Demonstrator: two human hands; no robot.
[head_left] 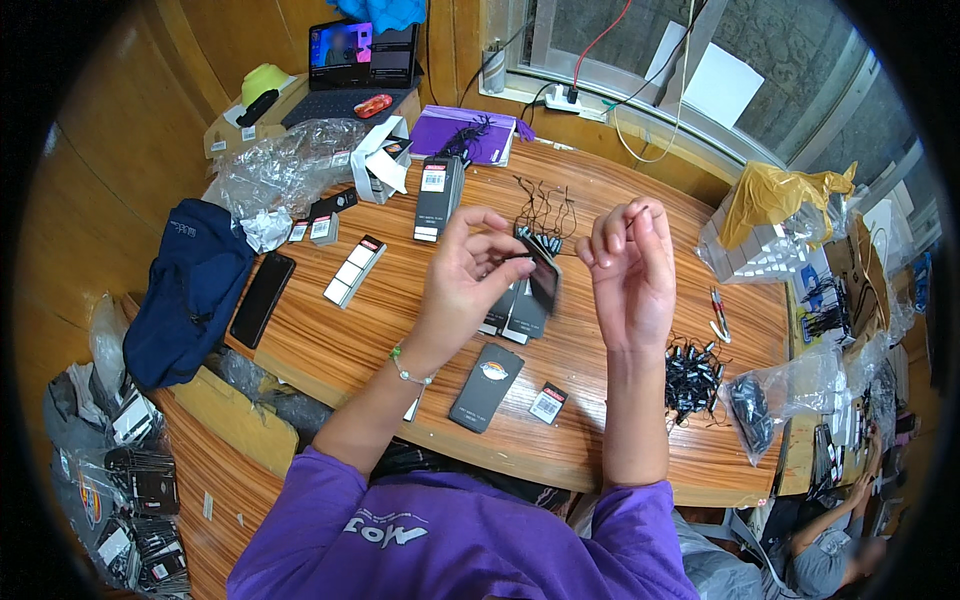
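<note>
My left hand [468,268] pinches a dark hang tag [544,280] between thumb and fingers, tilted above the table. My right hand [632,275] is raised to the right of it, thumb and fingertips pressed together; what they hold is too small to name. Beneath the held tag lie more dark tags [524,318], partly hidden. Behind them, several black cords [541,240] are spread out with their small ends together. Nearer me are a grey tag [487,388] with an oval emblem and a small label card [548,403].
A tangled pile of black tag cords [692,380] lies right, below pliers [720,315]. Left are a phone [263,299], a blue bag [188,290] and a label stack [355,270]. A tag stack [438,200], purple folder [455,135] and laptop [350,90] stand behind. Another person [840,560] sits lower right.
</note>
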